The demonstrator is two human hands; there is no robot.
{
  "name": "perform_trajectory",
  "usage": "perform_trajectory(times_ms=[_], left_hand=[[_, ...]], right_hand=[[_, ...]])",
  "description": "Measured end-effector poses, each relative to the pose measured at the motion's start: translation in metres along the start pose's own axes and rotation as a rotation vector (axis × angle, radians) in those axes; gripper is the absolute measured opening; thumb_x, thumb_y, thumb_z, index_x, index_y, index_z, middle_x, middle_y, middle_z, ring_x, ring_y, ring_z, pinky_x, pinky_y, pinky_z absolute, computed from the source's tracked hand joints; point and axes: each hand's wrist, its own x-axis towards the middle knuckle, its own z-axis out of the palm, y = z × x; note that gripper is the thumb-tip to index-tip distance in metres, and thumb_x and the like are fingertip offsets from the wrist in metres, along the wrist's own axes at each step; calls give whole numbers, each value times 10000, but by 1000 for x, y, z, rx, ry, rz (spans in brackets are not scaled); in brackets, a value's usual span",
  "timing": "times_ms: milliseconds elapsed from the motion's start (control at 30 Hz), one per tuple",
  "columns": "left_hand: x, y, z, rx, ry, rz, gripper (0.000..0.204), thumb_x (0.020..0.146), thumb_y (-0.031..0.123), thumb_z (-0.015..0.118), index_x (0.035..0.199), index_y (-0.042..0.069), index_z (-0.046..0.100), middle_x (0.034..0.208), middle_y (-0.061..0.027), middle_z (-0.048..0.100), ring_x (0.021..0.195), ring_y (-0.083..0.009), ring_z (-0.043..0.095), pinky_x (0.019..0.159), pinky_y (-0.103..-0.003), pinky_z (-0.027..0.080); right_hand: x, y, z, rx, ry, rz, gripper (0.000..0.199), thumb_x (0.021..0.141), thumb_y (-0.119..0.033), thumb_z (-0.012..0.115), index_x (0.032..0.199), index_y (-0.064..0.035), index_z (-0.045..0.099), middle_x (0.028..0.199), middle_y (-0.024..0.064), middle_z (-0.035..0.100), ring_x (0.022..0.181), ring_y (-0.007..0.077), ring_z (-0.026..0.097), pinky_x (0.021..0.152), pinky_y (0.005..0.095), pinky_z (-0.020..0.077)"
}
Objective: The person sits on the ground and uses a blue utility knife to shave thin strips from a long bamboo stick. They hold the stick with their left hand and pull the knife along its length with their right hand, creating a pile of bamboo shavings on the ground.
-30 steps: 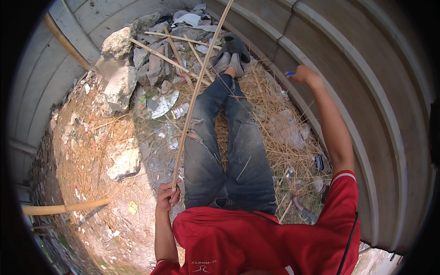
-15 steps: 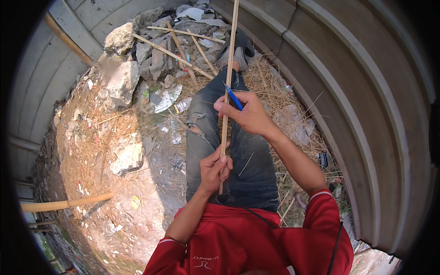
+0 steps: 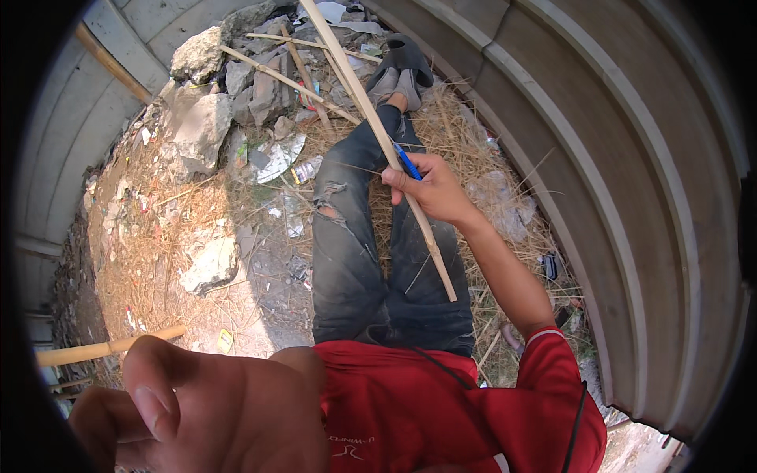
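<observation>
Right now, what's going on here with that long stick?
A person sits on straw-covered ground with legs stretched out. Their right hand grips a long bamboo stick together with a blue pen, the stick slanting across their jeans. The left hand is raised close to the camera, holding nothing visible. Rocks, rubble and more sticks lie beyond the feet, beside a curved metal wall.
</observation>
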Motion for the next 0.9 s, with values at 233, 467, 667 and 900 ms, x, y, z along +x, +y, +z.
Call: perform_trajectory(times_ms=[233,467,667,900], left_hand=[[9,12,16,-159,-8,-1,482,1077,421,459,1372,63,588,1496,-208,415,1315,-297,494,1051,-476,421],[11,12,18,-206,-9,3,404,1084,399,455,1329,124,622,1452,-185,452,1310,-299,492,1055,-498,407],[2,-5,-5,-2,-18,-41,349,1090,379,453,1292,177,652,1415,-165,483,1305,-301,490,1058,-517,394],[-88,-78,-53,1132,-847,-354,458,903,179,782,1329,88,641,1230,-111,650,1197,-304,586,1072,-458,408]], right_hand=[[2,6,2,-16,-52,-41,291,1010,-308,729,998,-17,718,716,0,679,686,60,632,620,233,460],[-2,14,-7,-124,-80,-47,258,998,-277,737,1009,-20,724,800,18,700,781,86,656,688,279,490],[-9,1,-11,-672,77,-282,209,895,-212,813,1063,-92,782,827,63,715,791,205,682,689,354,494],[-24,-17,-43,-810,-168,-348,206,776,-275,874,919,-141,810,799,81,691,798,327,675,678,440,491]])
